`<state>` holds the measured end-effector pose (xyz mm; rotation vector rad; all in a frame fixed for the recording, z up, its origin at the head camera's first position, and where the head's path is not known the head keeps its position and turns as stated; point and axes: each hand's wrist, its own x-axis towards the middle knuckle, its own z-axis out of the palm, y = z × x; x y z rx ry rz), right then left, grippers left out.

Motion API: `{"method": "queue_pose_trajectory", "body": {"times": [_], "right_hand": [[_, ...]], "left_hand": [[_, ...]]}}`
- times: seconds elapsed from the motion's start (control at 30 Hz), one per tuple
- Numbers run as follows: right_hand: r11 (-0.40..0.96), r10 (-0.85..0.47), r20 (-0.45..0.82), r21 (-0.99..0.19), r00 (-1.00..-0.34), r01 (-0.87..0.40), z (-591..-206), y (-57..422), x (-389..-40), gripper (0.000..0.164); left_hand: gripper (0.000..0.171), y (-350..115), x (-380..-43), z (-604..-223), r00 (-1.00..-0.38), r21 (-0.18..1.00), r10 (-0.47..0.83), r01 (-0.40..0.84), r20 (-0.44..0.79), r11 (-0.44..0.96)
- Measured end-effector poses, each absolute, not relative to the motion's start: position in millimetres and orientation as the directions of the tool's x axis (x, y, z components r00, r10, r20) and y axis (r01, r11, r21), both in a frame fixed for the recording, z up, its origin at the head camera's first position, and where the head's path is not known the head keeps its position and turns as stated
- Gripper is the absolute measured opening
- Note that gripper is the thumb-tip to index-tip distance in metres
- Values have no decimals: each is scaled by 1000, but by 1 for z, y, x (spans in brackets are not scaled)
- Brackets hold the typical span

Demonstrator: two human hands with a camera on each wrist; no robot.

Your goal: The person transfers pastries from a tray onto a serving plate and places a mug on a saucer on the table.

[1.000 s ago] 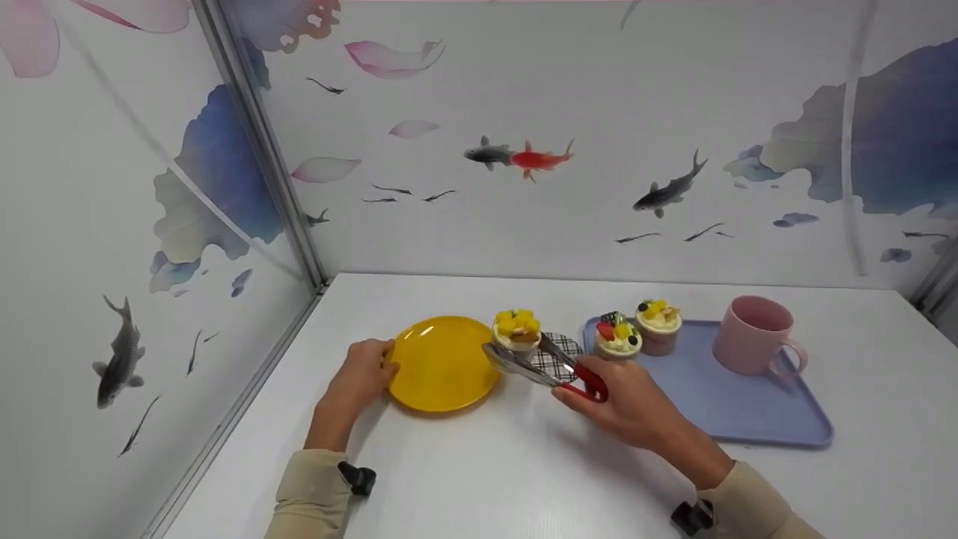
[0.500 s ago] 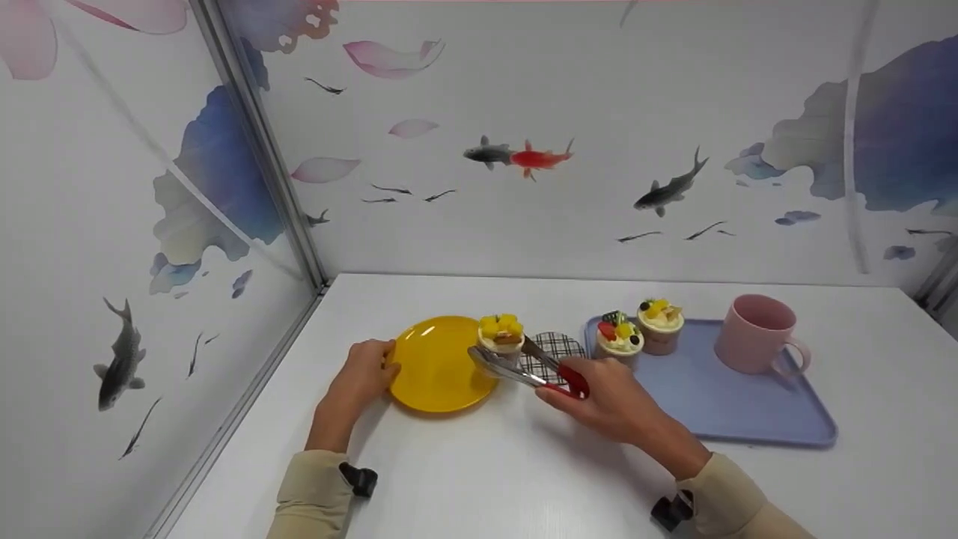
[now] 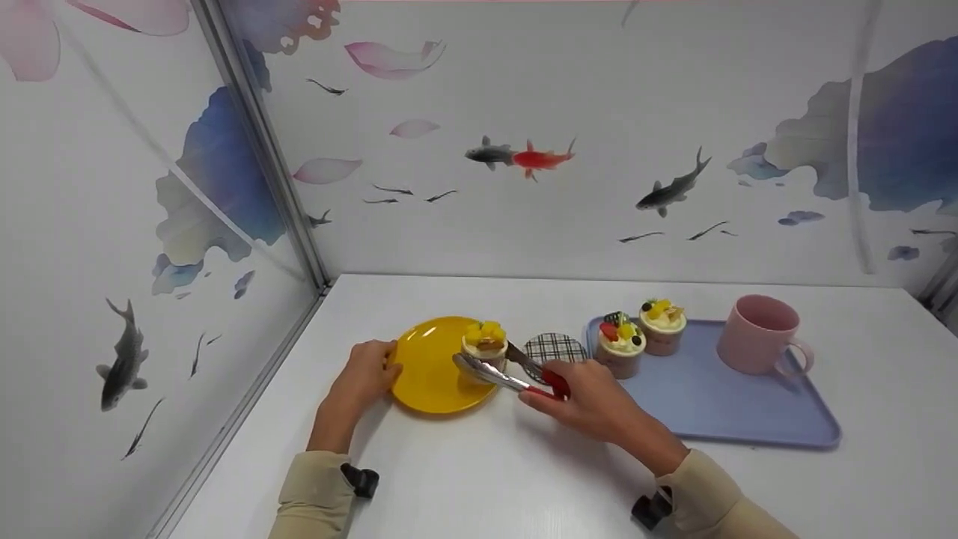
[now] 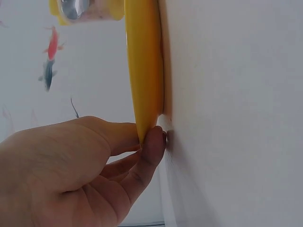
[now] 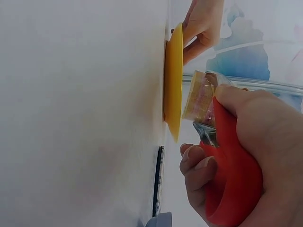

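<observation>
My left hand [image 3: 364,374] pinches the left rim of a yellow plate [image 3: 426,374], thumb above and fingers below in the left wrist view. My right hand [image 3: 591,397] grips red-handled metal tongs [image 5: 232,175]. Between the tongs' tips is a cupcake [image 3: 485,344] in a clear cup, topped with cream and yellow fruit cubes. In the head view it overlaps the plate's right part; the right wrist view shows the cup [image 5: 201,99] slightly tilted, with a small gap between it and the plate [image 5: 175,80].
A round checked coaster [image 3: 550,350] lies right of the plate. Farther right, a blue-purple tray [image 3: 733,397] holds a pink mug [image 3: 756,337] and two fruit-topped cupcakes, one in front [image 3: 620,352] and one behind [image 3: 663,329]. Printed wall panels stand behind and at left.
My right hand has carried the cupcake leftward in the tongs, from beside the plate's right rim to over the plate. The left hand and plate have stayed put.
</observation>
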<state>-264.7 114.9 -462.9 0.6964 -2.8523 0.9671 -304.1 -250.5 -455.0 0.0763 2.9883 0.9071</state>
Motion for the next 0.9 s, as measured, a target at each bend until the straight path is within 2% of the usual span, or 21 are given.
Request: {"method": "queue_pose_trajectory", "body": {"times": [0.27, 0.63, 0.9], "right_hand": [[709, -402, 168, -566, -900, -421, -465, 107, -266, 48], [725, -424, 150, -534, -893, -434, -458, 107, -263, 47], [726, -462, 136, -510, -876, -462, -452, 116, -262, 46]], "left_hand": [[35, -250, -303, -457, -998, 566, 62, 63, 22, 822], [45, -251, -302, -457, -998, 545, 47, 62, 41, 836], [45, -250, -300, -457, -998, 540, 55, 69, 42, 839]]}}
